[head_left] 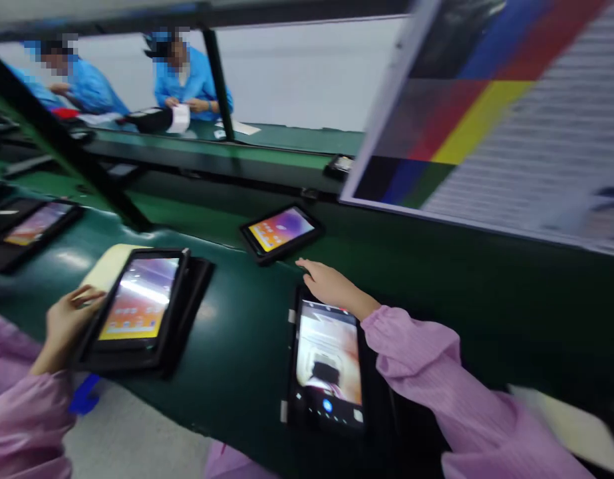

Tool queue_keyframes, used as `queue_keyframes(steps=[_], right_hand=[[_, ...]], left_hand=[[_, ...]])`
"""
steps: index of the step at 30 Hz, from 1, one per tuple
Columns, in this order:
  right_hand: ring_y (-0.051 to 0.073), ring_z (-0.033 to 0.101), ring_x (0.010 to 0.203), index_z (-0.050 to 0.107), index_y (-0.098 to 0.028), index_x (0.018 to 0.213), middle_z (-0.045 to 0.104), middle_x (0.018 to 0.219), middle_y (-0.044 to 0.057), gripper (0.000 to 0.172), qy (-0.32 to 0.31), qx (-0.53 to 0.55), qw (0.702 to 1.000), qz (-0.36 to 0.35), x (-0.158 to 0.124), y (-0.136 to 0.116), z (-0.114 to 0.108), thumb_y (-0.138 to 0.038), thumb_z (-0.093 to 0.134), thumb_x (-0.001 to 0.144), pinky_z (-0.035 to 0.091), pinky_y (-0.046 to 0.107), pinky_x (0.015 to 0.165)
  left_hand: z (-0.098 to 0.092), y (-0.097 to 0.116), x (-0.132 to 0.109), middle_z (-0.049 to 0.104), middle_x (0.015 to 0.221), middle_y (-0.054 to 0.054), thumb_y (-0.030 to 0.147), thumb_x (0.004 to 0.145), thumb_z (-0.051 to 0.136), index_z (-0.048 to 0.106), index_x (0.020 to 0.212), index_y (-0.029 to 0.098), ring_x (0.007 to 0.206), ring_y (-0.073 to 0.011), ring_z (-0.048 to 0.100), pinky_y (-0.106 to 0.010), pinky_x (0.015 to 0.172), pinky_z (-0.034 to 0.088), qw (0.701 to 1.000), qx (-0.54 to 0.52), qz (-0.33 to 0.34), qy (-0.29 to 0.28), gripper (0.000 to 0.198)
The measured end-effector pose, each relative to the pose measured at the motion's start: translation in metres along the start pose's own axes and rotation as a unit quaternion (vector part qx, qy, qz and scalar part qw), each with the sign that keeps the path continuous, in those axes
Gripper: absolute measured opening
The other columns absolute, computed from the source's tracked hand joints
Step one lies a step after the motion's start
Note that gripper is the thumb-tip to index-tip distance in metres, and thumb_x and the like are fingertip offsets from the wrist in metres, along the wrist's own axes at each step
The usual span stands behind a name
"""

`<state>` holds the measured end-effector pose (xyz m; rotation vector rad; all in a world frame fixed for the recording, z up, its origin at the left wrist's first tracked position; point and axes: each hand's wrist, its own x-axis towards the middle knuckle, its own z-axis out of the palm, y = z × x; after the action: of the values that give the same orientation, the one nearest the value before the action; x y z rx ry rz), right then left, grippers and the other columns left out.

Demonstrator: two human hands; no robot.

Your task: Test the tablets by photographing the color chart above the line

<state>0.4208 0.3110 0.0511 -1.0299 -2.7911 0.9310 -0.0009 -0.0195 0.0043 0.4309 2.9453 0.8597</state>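
My left hand (72,322) has its fingers curled at the left edge of a tablet (137,299) in a black case, whose lit screen shows a home page with glare. That tablet sits tilted over another black case or cover (199,279), beside a cream sheet (107,266). My right hand (334,287) reaches over the top edge of a second tablet (329,359), fingers stretched out, nothing visible in them. A camera picture with a dark shape fills that screen. Just beyond the fingertips lies a third tablet (281,231), lit orange and purple.
Another tablet (40,223) lies at the far left of the green bench (237,372). A printed colour chart (451,133) stands at upper right. Metal posts (82,146) rise behind the bench. Across it, people in blue (191,80) work. A cream pad (571,426) is at lower right.
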Motion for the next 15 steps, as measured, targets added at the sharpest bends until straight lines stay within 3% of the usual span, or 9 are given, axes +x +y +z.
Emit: queue_keyframes(steps=[4, 8, 11, 13, 15], right_hand=[[0.033, 0.045, 0.155, 0.051, -0.003, 0.158, 0.046, 0.165, 0.022, 0.062, -0.041, -0.051, 0.997, -0.041, 0.042, -0.014, 0.02, -0.006, 0.04, 0.097, 0.039, 0.05, 0.129], [0.033, 0.033, 0.161, 0.046, 0.0, 0.16, 0.042, 0.167, 0.023, 0.064, -0.054, -0.07, 0.995, -0.055, 0.079, -0.025, 0.028, -0.004, 0.037, 0.097, 0.029, 0.054, 0.133], [0.037, 0.029, 0.162, 0.047, -0.003, 0.16, 0.038, 0.169, 0.023, 0.06, -0.056, -0.055, 0.995, -0.062, 0.111, -0.038, 0.028, -0.011, 0.041, 0.101, 0.026, 0.061, 0.133], [0.038, 0.031, 0.161, 0.045, -0.007, 0.162, 0.035, 0.171, 0.022, 0.057, -0.052, -0.034, 0.996, -0.069, 0.119, -0.049, 0.023, -0.02, 0.04, 0.107, 0.028, 0.064, 0.131], [0.034, 0.038, 0.159, 0.041, -0.013, 0.165, 0.038, 0.171, 0.019, 0.056, -0.05, -0.01, 0.996, -0.077, 0.103, -0.057, 0.01, -0.029, 0.039, 0.111, 0.034, 0.059, 0.13]], left_hand=[[0.002, -0.029, 0.021, 0.073, 0.12, -0.008, 0.032, 0.099, 0.073, 0.067, 0.128, 0.015, 0.106, -0.0231, 0.073, -0.044, 0.094, 0.063, 0.997, -0.066, -0.041, -0.018, 0.034], [0.016, -0.035, 0.026, 0.072, 0.12, -0.008, 0.035, 0.1, 0.072, 0.065, 0.131, 0.015, 0.103, -0.0224, 0.073, -0.042, 0.091, 0.064, 0.994, -0.101, -0.041, -0.018, 0.038], [0.01, -0.034, 0.025, 0.073, 0.116, -0.007, 0.037, 0.101, 0.071, 0.066, 0.129, 0.015, 0.096, -0.0201, 0.073, -0.039, 0.086, 0.064, 0.994, -0.099, -0.042, -0.008, 0.037], [0.002, -0.032, 0.021, 0.073, 0.114, -0.007, 0.037, 0.101, 0.07, 0.065, 0.13, 0.015, 0.093, -0.0194, 0.073, -0.038, 0.084, 0.064, 0.995, -0.087, -0.038, -0.002, 0.037], [0.0, -0.023, 0.013, 0.072, 0.115, -0.007, 0.038, 0.102, 0.069, 0.065, 0.131, 0.015, 0.095, -0.02, 0.072, -0.039, 0.084, 0.064, 0.998, -0.068, -0.019, -0.004, 0.038]])
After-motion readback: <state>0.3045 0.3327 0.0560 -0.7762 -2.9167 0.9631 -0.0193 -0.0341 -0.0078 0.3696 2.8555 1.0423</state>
